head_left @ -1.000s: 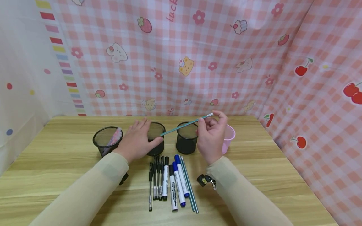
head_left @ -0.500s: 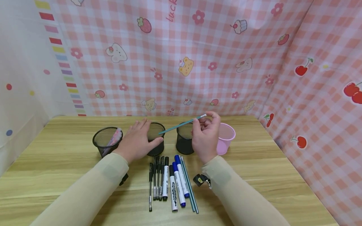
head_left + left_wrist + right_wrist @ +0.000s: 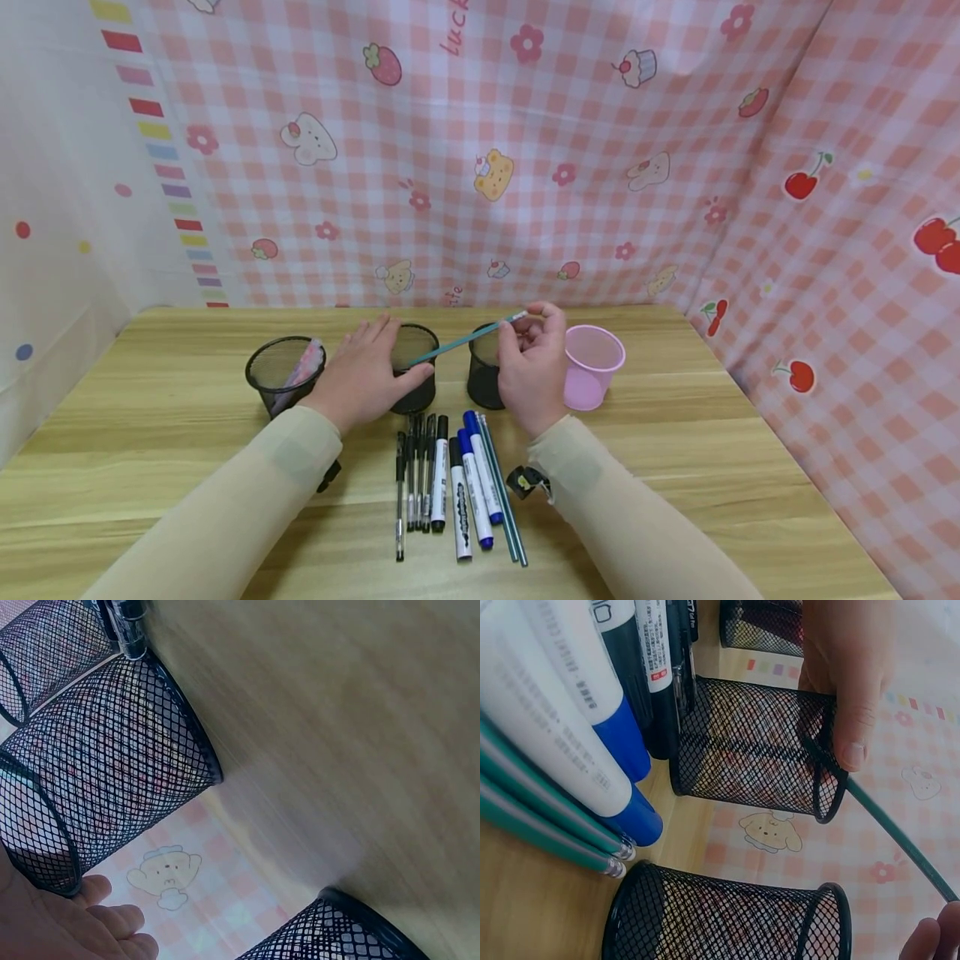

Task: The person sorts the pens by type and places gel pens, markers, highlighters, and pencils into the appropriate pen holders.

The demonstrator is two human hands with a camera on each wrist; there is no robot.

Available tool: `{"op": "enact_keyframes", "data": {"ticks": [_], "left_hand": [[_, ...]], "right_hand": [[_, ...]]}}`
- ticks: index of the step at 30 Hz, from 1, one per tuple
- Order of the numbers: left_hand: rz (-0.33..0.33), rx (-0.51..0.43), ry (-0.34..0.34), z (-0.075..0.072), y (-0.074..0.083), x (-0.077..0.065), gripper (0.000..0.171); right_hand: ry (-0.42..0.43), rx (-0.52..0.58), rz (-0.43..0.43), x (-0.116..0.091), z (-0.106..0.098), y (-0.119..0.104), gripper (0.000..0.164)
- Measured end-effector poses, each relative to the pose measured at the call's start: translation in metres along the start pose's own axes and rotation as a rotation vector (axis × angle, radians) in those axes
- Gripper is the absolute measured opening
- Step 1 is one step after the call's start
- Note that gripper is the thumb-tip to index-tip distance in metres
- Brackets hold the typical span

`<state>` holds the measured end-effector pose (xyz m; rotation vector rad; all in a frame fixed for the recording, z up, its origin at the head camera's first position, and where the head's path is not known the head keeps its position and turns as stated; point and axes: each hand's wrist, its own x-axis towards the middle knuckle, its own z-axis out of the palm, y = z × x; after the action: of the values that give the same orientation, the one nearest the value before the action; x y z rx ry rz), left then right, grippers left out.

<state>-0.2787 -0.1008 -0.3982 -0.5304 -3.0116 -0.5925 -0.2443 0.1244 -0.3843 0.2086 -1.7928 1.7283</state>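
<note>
As the right grip pinches it, the pencil slants toward the bench's left edge, tip inside a black cup.

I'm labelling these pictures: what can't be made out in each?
Head: right side of third-from-left mesh cup, behind right grip.
Left wrist: part of left grip, cropped at lower left.
Right wrist: eraser end of held pencil, past right edge; fine print on blue-capped markers, blurred.

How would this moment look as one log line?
right hand: pinches teal pencil | pencil's lower end: inside middle black mesh cup | left hand: touches cup's rim | pink cup: rightmost
</note>
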Motion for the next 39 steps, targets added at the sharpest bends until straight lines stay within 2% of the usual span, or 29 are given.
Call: {"op": "enact_keyframes", "data": {"ticks": [7,14,25,33,39], "left_hand": [[0.003,-0.001,0.005,0.001,0.000,0.000,0.100],[0.001,0.002,0.004,0.000,0.000,0.000,0.101],[-0.003,-0.007,0.005,0.000,0.000,0.000,0.098],[-0.009,-0.017,0.000,0.000,0.000,0.000,0.098],[-0.005,-0.020,0.001,0.000,0.001,0.001,0.099]], "right_hand": [[-0.033,-0.020,-0.005,-0.003,0.003,0.001,0.023],[-0.087,-0.034,0.029,-0.007,0.005,0.001,0.018],[-0.124,-0.095,0.081,-0.012,0.008,0.000,0.015],[-0.147,-0.116,0.102,-0.014,0.010,0.002,0.022],[-0.144,-0.125,0.097,-0.015,0.012,0.005,0.019]]}}
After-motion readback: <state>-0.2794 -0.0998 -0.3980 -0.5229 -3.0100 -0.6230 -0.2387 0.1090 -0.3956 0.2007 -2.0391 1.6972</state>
